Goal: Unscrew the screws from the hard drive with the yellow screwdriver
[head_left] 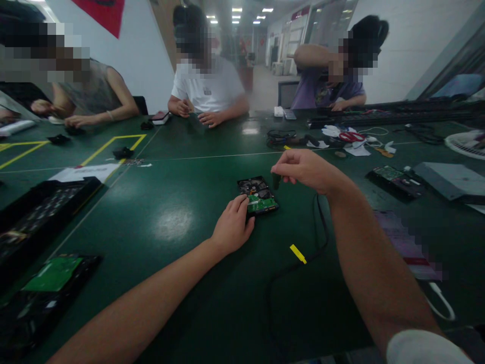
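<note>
A hard drive (264, 203) lies on the green table, its green circuit board facing up. My left hand (235, 223) grips its left side, fingertips on the board's edge and thumb by the near edge. Just right of the drive and above the table, my right hand (297, 169) is closed in a pinch. A small dark green strip (276, 181) hangs from its fingertips; I cannot tell what it is. The strip is apart from the drive.
A black cable (325, 227) with a yellow tag (298, 254) runs near my right forearm. Other drives (55, 275) and a black tray (49, 212) are left. Another drive (396, 181) and a grey box (450, 179) stand right. Three people sit opposite.
</note>
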Motion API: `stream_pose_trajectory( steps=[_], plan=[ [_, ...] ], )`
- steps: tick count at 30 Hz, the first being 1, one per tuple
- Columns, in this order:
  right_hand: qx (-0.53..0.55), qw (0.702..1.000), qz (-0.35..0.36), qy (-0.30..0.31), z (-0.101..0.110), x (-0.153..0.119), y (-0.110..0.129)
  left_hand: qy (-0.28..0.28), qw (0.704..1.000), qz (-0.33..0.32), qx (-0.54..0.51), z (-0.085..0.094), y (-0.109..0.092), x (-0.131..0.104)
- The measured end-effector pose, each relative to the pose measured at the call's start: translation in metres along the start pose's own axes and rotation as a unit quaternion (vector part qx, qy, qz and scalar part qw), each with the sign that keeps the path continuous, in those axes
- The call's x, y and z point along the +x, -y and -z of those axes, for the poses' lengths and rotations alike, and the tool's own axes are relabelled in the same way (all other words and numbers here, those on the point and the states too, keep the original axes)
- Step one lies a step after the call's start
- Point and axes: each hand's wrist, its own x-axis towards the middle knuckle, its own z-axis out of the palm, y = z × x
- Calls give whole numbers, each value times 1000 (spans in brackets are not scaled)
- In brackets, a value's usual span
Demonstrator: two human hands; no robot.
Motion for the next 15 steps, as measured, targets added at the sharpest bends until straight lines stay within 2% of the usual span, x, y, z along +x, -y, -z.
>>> stream_pose_trajectory(
  steps=[5, 11, 15],
  plan=[
    [-9, 1000, 4, -16, 2, 1, -4, -6, 1000, 1, -4, 0, 0, 0],
    [49, 998, 19, 22, 0, -1, -2, -3, 1000, 2, -2, -1, 1, -1],
    [118, 992, -8, 42, 0, 0, -1, -4, 1000, -1, -1, 0, 1, -1]
  ],
)
